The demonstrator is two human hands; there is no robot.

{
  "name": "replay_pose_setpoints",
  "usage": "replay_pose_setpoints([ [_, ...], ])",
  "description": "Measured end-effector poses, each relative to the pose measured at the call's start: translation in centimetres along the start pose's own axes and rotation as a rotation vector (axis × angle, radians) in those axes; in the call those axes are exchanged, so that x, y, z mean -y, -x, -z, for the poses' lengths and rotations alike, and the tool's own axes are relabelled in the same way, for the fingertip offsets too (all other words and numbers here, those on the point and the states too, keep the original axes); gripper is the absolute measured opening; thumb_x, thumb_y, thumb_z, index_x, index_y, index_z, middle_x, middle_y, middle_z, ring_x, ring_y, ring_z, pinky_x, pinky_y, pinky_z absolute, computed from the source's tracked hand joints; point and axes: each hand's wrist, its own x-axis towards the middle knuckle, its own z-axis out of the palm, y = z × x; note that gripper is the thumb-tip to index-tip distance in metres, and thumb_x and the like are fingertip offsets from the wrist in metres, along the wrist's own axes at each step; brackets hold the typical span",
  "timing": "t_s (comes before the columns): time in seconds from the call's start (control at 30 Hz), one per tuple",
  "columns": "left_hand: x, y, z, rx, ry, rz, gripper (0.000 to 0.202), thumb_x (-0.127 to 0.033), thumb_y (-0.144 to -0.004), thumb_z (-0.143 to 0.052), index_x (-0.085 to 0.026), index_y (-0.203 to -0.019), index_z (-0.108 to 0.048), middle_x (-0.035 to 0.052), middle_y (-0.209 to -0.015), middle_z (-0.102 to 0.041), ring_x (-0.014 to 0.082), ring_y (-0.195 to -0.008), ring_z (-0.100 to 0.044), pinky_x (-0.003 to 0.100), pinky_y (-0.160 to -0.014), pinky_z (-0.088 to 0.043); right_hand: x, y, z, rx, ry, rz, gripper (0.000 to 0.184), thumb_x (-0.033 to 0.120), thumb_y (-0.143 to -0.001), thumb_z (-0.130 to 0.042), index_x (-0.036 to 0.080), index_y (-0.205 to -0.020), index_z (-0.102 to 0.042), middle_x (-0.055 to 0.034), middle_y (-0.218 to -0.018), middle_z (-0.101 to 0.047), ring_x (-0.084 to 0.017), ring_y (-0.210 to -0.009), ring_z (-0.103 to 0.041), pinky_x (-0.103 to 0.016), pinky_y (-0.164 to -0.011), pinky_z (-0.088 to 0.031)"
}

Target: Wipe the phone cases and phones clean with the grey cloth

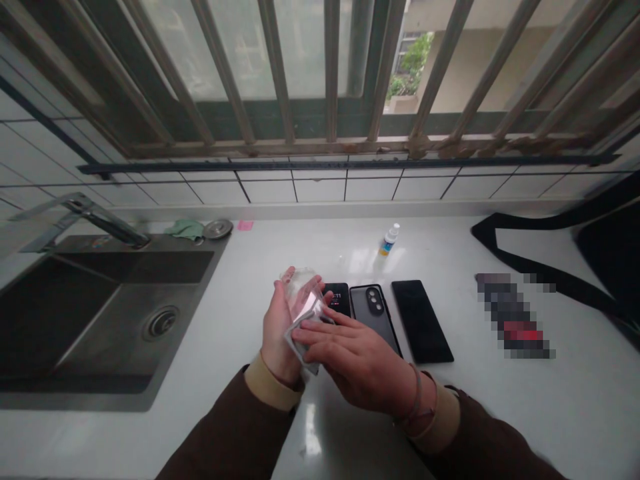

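Note:
My left hand (280, 330) is wrapped round a clear phone case (303, 293), tilted up over the white counter (350, 253). My right hand (355, 357) lies across it, fingers pressing a small grey cloth (300, 340) against the case. Just behind my hands lie three things side by side: a phone with a lit screen (339, 297), a dark phone case with a camera cut-out (373, 307), and a black phone face up (421, 320).
A small dropper bottle (389, 240) stands farther back on the counter. A steel sink (100, 313) with a tap (95, 217) fills the left. A black strap and bag (575, 267) lie at the right. A barred window runs along the tiled wall.

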Motion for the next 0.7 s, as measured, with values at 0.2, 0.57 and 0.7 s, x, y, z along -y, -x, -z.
replay_pose_setpoints([
  [0.2,-0.9,-0.4,0.7,0.054,0.121,-0.047,0.033,-0.042,-0.113,-0.049,-0.025,-0.138,-0.061,0.0148,-0.122,-0.075,0.0251,-0.1,-0.08,0.044,-0.089,-0.067,-0.4,0.1,-0.1,-0.043,0.156,0.011,0.034,0.006,-0.106,-0.053,0.019,-0.133,-0.069,-0.0111,-0.147,-0.074,-0.021,-0.144,-0.066,-0.043,-0.127,-0.051],
  [0.57,-2.0,-0.2,0.1,0.115,0.202,-0.059,0.042,-0.041,-0.117,-0.035,-0.024,-0.131,-0.07,0.0183,-0.127,-0.075,0.0257,-0.108,-0.079,0.04,-0.088,-0.067,-0.9,0.5,-0.1,-0.123,0.15,-0.044,0.036,0.004,-0.109,-0.052,0.015,-0.138,-0.069,-0.0155,-0.147,-0.073,-0.025,-0.145,-0.065,-0.044,-0.121,-0.059],
  [0.7,-1.8,0.2,-0.3,0.169,0.21,-0.115,0.044,-0.04,-0.117,-0.033,-0.021,-0.139,-0.066,0.0206,-0.137,-0.073,0.0264,-0.122,-0.076,0.042,-0.1,-0.064,-1.3,0.8,0.0,-0.393,0.009,-0.362,0.036,0.011,-0.109,-0.054,0.024,-0.139,-0.07,-0.0102,-0.143,-0.077,-0.023,-0.128,-0.077,-0.04,-0.108,-0.068],
])
